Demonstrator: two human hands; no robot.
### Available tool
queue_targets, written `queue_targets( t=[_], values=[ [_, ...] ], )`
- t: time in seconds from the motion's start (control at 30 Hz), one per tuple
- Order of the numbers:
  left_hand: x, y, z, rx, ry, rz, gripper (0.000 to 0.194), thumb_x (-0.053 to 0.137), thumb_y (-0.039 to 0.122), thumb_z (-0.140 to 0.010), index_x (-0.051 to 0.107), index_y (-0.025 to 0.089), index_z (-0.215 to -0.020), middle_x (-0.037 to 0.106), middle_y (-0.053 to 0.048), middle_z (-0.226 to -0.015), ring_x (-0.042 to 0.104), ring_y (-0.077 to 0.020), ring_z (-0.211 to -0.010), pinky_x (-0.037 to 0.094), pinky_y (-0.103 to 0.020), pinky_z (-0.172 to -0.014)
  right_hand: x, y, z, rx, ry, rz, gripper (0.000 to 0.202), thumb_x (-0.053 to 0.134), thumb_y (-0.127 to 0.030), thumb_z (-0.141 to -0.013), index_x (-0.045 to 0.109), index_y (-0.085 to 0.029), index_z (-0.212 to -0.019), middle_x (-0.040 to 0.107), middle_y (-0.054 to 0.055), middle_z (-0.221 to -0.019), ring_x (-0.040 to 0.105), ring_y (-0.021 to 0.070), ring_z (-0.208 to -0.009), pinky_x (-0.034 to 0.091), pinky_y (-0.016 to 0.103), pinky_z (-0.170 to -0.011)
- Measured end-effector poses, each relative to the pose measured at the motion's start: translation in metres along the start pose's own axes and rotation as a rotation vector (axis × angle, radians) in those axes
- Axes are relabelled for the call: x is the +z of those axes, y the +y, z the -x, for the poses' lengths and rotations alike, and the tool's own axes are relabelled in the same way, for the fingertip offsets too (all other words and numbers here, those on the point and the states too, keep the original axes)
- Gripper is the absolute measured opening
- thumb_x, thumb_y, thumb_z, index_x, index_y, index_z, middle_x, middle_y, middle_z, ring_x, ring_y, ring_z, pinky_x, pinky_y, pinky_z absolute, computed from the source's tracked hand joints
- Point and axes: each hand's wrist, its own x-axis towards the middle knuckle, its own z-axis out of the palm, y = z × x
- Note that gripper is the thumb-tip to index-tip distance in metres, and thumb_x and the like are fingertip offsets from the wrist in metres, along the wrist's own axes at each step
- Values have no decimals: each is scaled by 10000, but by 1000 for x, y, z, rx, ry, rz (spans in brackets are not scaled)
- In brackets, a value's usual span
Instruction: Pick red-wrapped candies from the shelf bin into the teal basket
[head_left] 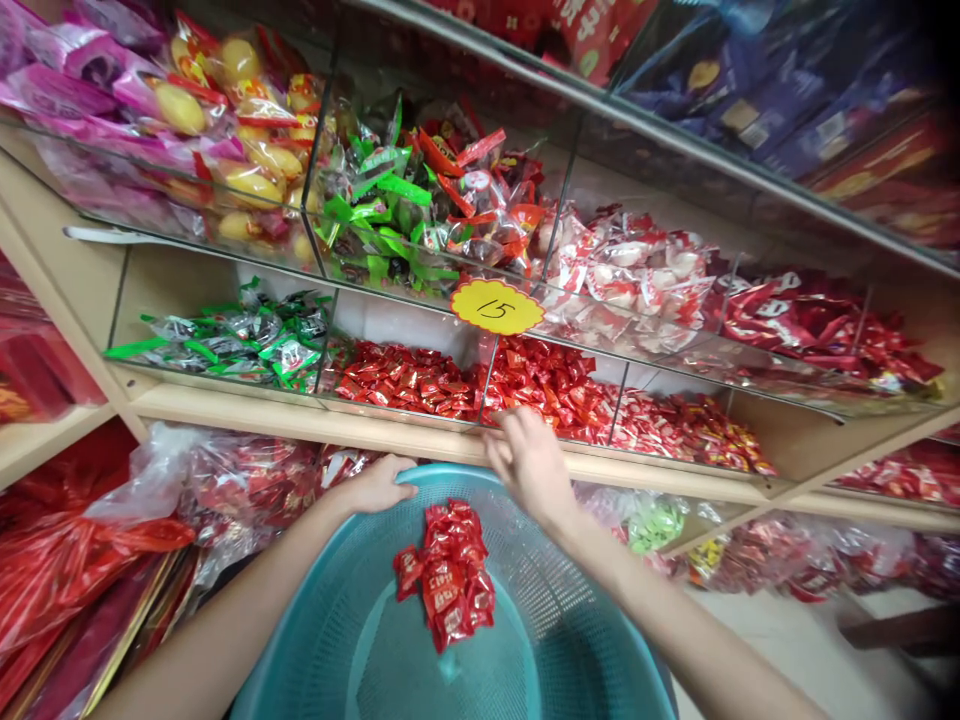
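Note:
A teal plastic basket (600,640) with mesh sides stands below the shelf, its far rim close to the shelf's front edge. My left hand (375,485) is closed on the far-left part of this rim, thumb along the top. Several red-wrapped candies (454,580) lie in a pile on the basket's floor. Over the far-right rim is my right hand (529,460), its fingers loosely bent and apart, with nothing visible in them. The fingertips are by the front panel of a bin of small red-wrapped candies (536,375); whether they touch it, I cannot tell.
Green-wrapped candies (262,335) and more red ones (412,380) fill neighbouring clear bins. The upper bins jut forward, with a yellow price tag (497,306) marked 15. Bagged goods (247,480) sit under the shelf, and a red plastic bag (82,560) lies at left.

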Motion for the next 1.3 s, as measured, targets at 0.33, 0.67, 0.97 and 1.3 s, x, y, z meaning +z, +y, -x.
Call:
queue_targets(
  t=[0.33, 0.67, 0.97, 1.3],
  values=[
    [0, 4, 0, -13, -22, 64, 287, 482, 331, -688, 579, 105, -837, 600, -38, -796, 533, -164, -732, 397, -234, -653, 7, 88, -77, 70, -89, 135, 506, 513, -325, -774, 377, -186, -1241, 428, 137, -1193, 421, 291, -1015, 372, 394, -804],
    [0, -2, -2, -16, -12, 59, 303, 484, 337, -691, 582, 106, -861, 597, -41, -817, 525, -161, -737, 398, -237, -661, 8, 108, -84, 2, -228, -156, 400, 604, -214, -691, 484, -150, -1068, 465, 90, -1007, 504, 172, -849, 405, 280, -763],
    [-1, 5, 1, -3, -17, 59, 274, 487, 334, -682, 576, 107, -807, 579, -31, -767, 504, -149, -706, 386, -228, -650, 4, 102, -78, 24, -214, -155, 297, 514, -197, -720, 474, -164, -1013, 569, 48, -831, 511, 139, -664, 377, 239, -634],
    [1, 3, 0, -17, -22, 101, 297, 493, 353, -677, 575, 109, -826, 592, -28, -778, 513, -146, -693, 389, -220, -631, 2, 101, -71, 131, 13, -328, 339, 492, -293, -748, 501, -171, -1064, 579, 23, -749, 506, 139, -626, 394, 257, -632]
  ],
)
